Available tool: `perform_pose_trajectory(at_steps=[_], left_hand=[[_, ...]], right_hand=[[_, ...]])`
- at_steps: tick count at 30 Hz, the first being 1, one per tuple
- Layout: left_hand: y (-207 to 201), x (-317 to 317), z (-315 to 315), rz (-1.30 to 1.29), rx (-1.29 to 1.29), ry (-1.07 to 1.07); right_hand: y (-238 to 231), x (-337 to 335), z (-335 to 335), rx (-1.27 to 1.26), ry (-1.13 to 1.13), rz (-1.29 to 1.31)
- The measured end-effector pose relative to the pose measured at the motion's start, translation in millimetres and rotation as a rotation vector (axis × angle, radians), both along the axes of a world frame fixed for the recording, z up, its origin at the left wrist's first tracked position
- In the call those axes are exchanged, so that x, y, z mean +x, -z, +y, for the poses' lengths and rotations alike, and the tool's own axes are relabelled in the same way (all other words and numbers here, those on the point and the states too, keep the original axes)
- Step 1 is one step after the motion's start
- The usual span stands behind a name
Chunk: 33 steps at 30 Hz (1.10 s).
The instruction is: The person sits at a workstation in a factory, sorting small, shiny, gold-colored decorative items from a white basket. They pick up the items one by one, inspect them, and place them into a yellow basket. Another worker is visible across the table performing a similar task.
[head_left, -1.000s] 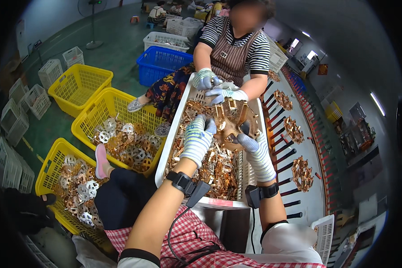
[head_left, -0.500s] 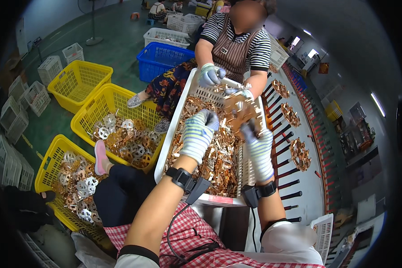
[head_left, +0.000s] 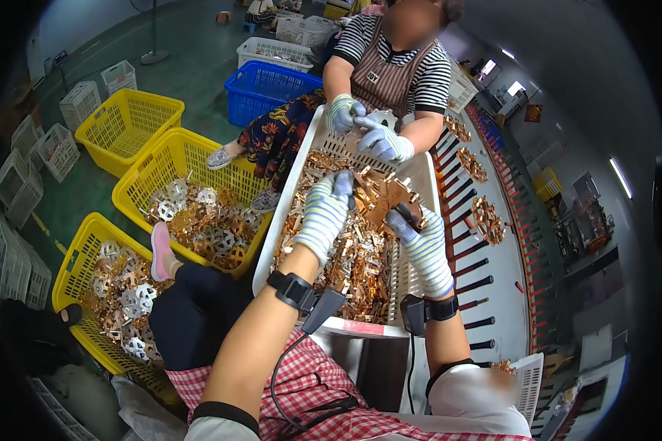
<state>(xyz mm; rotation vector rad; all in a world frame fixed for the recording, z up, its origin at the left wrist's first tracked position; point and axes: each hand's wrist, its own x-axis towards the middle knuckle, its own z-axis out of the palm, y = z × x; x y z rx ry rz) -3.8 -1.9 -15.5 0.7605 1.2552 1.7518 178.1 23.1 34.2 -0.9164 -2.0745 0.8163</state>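
Through the head camera, I see a white basket (head_left: 266, 261) full of small copper bits (head_left: 353, 275). Above it, my right hand (head_left: 423, 246) grips a copper piece (head_left: 397, 195). My left hand (head_left: 324, 213), also above the basket, has curled fingers beside the piece; I can't quite tell if they pinch it. Another worker (head_left: 397, 77) sits at the basket's far end. A white tabletop (head_left: 506, 268) is to its right.

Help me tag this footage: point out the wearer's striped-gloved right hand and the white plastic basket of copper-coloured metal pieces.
Striped-gloved right hand (head_left: 425, 248), head view: middle of hand.
White plastic basket (head_left: 276, 241), head view: left rim.
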Motion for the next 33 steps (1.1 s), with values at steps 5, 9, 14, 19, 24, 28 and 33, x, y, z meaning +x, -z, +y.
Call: perform_pose_trajectory(at_steps=[5, 9, 14, 19, 24, 28, 33], left_hand=[[-13.8, 3.5, -12.6, -0.069, 0.040, 0.003], [-14.6, 1.3, -11.2, 0.004, 0.025, -0.080], [-14.5, 0.7, -9.6, 0.250, 0.095, -0.096], [-24.2, 7.4, -18.6, -0.085, 0.027, 0.070], [-22.4, -2.7, -11.2, -0.007, -0.011, -0.059], [-19.3, -0.7, -8.8, 0.191, 0.022, -0.097], [-15.4, -2.6, -6.9, 0.101, -0.054, 0.020]], right_hand=[[1.1, 5.3, 20.3, -0.062, 0.021, 0.401], [2.6, -4.8, 7.0, -0.060, -0.063, -0.032], [-7.1, -5.7, -3.4, -0.166, -0.063, -0.006], [4.5, 2.4, 20.0, -0.062, 0.007, 0.117], [1.8, -0.1, 10.7, -0.174, 0.021, 0.062], [-6.8, -6.4, 0.3, -0.178, -0.003, -0.031], [-4.0, -2.1, 4.9, 0.042, -0.033, -0.153]])
